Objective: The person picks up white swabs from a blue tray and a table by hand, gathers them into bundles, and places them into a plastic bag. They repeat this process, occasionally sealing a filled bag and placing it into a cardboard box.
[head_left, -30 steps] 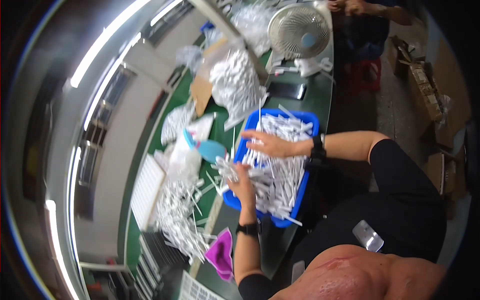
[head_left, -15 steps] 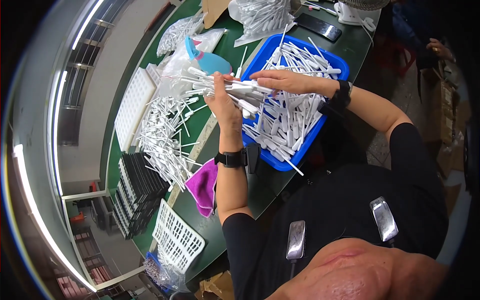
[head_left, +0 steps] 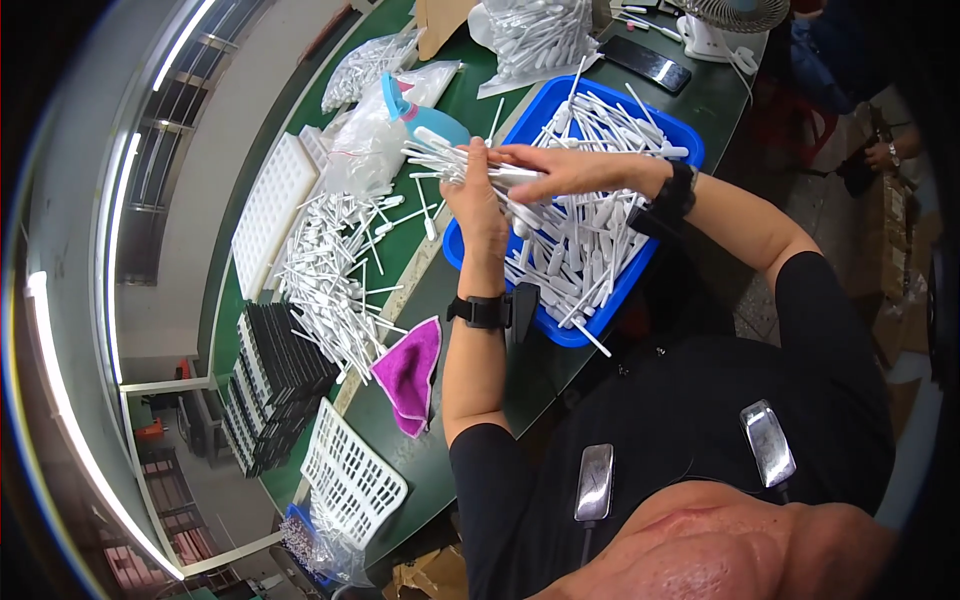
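My left hand (head_left: pixel 478 200) is closed round a bundle of white plastic sticks (head_left: pixel 432 155), thin rods with a thicker end. The bundle sticks out past the thumb on the left, over the table's middle. From the right, my right hand (head_left: pixel 580 172) presses its fingers and thumb about the bundle's other end; part of its grip is hidden. Under both hands and to the right, a blue plastic bin (head_left: pixel 690 140) holds many more such sticks (head_left: pixel 590 245) lying in all directions. Another loose heap of white sticks (head_left: pixel 325 265) lies on the green table left of my left forearm.
Beyond my left hand stand a light blue spray bottle (head_left: pixel 440 125) and plastic bags (head_left: pixel 365 150). White perforated trays (head_left: pixel 270 205), stacked black trays (head_left: pixel 285 350), a purple cloth (head_left: pixel 410 375) and a white basket (head_left: pixel 355 480) lie left. A phone (head_left: pixel 645 65) and fan (head_left: pixel 735 15) are at the back.
My left hand and the bundle have moved a little right, nearer my right hand. The right hand's fingers have curled in more over the bundle's end. The bin's left corner now shows below my left hand.
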`<state>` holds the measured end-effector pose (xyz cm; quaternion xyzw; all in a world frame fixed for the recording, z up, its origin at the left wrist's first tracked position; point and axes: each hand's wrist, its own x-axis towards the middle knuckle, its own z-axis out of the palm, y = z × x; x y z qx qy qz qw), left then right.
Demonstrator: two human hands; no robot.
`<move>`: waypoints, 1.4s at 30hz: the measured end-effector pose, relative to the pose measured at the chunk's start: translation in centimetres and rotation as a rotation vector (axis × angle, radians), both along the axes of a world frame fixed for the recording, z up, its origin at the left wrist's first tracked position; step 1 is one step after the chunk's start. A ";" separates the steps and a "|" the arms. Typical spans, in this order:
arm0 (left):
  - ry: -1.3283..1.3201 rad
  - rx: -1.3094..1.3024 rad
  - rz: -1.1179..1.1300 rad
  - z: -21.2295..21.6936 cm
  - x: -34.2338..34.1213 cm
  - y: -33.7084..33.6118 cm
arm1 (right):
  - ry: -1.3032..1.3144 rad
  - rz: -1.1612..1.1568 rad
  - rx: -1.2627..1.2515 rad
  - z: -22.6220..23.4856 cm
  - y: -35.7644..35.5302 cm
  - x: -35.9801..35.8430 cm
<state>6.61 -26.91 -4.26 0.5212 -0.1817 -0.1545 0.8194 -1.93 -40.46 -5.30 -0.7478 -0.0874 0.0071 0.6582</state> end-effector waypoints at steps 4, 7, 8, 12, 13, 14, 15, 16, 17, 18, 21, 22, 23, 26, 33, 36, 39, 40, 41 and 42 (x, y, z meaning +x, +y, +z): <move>0.075 0.048 -0.027 0.4 -0.8 -0.3 | 0.118 0.021 -0.081 2.0 0.7 -0.4; 0.063 0.000 -0.018 -0.3 -0.3 -0.9 | 0.052 -0.011 -0.048 0.3 0.6 1.1; 0.048 -0.014 -0.052 -0.5 -0.1 -1.2 | 0.020 -0.041 -0.038 -0.4 -0.2 1.5; 0.028 -0.045 -0.141 -0.7 -0.6 -1.0 | -0.222 -0.162 -0.061 -3.4 0.4 2.0; 0.041 -0.010 -0.136 -0.7 -0.7 -1.0 | -0.210 -0.153 0.018 -4.0 0.6 1.9; 0.029 -0.014 -0.156 -0.8 -0.8 -0.8 | -0.194 -0.135 0.100 -4.2 0.7 1.6; -0.010 0.044 -0.163 -0.9 -0.6 -0.4 | -0.204 -0.143 0.097 -3.6 0.9 1.2; -0.048 0.103 -0.166 -1.1 -0.5 -0.1 | -0.152 -0.120 0.038 -3.1 0.8 0.5; -0.086 0.159 -0.166 -0.9 -0.4 -0.1 | -0.099 -0.096 -0.024 -2.2 0.7 -0.3; -0.092 0.157 -0.167 -0.7 -0.3 -0.2 | -0.042 -0.069 -0.084 -1.2 0.5 -1.0; 0.037 -0.017 -0.173 0.0 0.1 0.3 | -0.003 -0.006 -0.197 1.2 -0.1 -2.3; 0.045 -0.015 -0.156 0.0 0.5 0.7 | 0.023 0.047 -0.254 1.5 -0.2 -2.3; 0.132 -0.054 -0.227 0.0 1.2 0.5 | 0.035 0.061 -0.247 0.4 -1.1 -1.7; 0.311 -0.067 -0.334 0.2 2.6 0.3 | 0.017 0.101 0.094 -3.1 -4.1 0.1; 0.434 -0.278 -0.501 0.5 2.9 0.6 | -0.105 -0.060 -0.259 0.7 -4.4 -1.3; 0.452 -0.131 -0.553 0.1 2.0 0.7 | 0.019 0.053 -0.343 1.4 -5.3 -1.8; 0.438 -0.028 -0.577 -0.2 0.7 0.2 | 0.095 0.108 -0.126 0.7 -6.7 -1.5; 0.421 -0.001 -0.560 -0.4 0.3 0.0 | 0.130 0.142 -0.018 0.4 -7.0 -1.4; 0.404 0.026 -0.542 -0.5 0.1 -0.3 | 0.128 0.132 -0.021 0.0 -7.0 -1.5; 0.405 0.025 -0.543 -0.4 -0.2 -0.4 | 0.097 0.070 0.057 -0.1 -6.5 -1.5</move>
